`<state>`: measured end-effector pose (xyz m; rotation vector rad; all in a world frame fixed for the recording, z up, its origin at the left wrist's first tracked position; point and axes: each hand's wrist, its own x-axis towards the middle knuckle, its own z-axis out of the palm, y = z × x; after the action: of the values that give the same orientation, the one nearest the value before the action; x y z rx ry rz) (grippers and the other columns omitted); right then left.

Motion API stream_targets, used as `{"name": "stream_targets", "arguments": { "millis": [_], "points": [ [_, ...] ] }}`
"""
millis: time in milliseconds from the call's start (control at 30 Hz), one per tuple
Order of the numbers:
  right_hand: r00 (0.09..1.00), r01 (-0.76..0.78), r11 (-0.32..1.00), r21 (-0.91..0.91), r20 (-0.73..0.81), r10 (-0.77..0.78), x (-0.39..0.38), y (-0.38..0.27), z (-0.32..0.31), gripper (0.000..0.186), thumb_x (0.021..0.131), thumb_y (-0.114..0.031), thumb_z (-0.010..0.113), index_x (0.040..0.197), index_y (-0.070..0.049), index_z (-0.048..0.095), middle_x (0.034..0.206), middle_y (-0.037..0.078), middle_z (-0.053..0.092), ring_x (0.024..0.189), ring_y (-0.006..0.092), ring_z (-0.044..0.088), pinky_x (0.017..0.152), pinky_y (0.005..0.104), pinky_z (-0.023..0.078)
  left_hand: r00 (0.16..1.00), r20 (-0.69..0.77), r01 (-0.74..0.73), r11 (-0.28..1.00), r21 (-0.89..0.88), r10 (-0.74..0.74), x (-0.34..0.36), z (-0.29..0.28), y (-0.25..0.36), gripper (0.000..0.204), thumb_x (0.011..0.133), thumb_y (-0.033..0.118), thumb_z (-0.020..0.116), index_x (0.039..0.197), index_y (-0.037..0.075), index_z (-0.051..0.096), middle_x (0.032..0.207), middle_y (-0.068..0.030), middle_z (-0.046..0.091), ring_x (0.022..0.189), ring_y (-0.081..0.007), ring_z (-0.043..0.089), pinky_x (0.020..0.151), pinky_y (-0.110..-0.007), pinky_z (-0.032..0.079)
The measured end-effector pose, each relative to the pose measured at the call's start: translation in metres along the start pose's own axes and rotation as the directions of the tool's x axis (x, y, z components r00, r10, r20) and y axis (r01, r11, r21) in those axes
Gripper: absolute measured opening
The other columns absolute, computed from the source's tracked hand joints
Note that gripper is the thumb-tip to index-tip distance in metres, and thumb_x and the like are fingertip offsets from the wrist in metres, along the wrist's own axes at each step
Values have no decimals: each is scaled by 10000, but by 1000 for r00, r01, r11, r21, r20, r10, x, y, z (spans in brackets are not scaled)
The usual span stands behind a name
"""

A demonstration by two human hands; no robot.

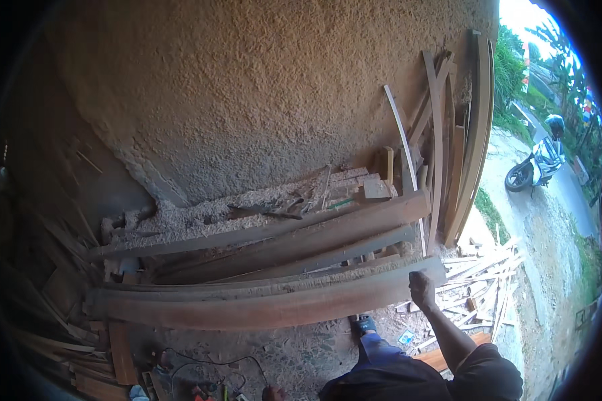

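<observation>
My right hand (pixel 421 291) is closed in a fist in front of the right end of a long reddish-brown board (pixel 261 309). Whether it grips the board's edge or holds something small does not show. At the lower edge, only a small part of my left hand (pixel 273 393) is in view, and its fingers are too dark and cut off to read. A black cord (pixel 227 363) curves across the floor and ends close beside it. More thick boards (pixel 308 234) lie behind the front one, dusted with wood shavings (pixel 201 217).
Tall planks (pixel 475 140) lean against the rough wall (pixel 247 100) at the right. Offcuts (pixel 488 281) litter the floor below them. Red power tools (pixel 204 391) lie at the lower left, near stacked wood pieces (pixel 90 367). Outside, a motorcycle (pixel 540 164) stands on the path.
</observation>
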<state>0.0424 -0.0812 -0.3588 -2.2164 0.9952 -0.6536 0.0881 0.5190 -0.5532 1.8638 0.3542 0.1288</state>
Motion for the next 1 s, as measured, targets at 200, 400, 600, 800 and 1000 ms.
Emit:
{"name": "stream_targets", "arguments": {
  "millis": [200,400,600,800,1000],
  "points": [
    [936,349,918,-187,128,-329,232,-63,-36,303,868,-221,676,1132,-79,635,1041,148,667,1050,351,610,884,451,496,684,652,-656,666,354,327,-16,205,273,835,700,326,827,1416,118,453,1435,-207,439,1305,-432,405,1079,-532,332],
    [829,431,788,-439,539,-153,396,-44,57,982,657,-293,858,1482,-166,341,1449,164,437,1291,407,460,1015,484,469,328,943,-889,357,288,55,-32,334,360,1111,620,427,878,1540,205,296,1589,-201,202,1457,-470,169,1148,-654,187],
    [665,495,779,-384,745,-55,442,-9,97,1240,494,-155,901,1533,-181,223,1426,201,440,1231,526,458,1003,537,478,202,979,-924,327,200,-28,-41,382,348,1223,571,417,904,1563,187,226,1605,-179,166,1471,-484,114,1149,-687,145],
    [797,498,837,-226,499,-339,398,-53,7,1059,607,-174,826,1500,-52,270,1371,179,456,1260,396,469,1042,450,456,59,995,-934,348,83,-79,-50,407,362,1233,575,368,896,1572,171,198,1622,-164,122,1490,-449,77,1162,-684,95],
    [637,655,736,-171,650,-415,281,-21,-108,1037,595,-145,838,1484,-33,317,1423,165,424,1387,379,345,1160,409,360,-72,997,-956,286,-68,-2,-63,423,348,1035,684,119,716,1577,206,199,1530,-249,210,1400,-484,242,1141,-672,149]
  ]
}}
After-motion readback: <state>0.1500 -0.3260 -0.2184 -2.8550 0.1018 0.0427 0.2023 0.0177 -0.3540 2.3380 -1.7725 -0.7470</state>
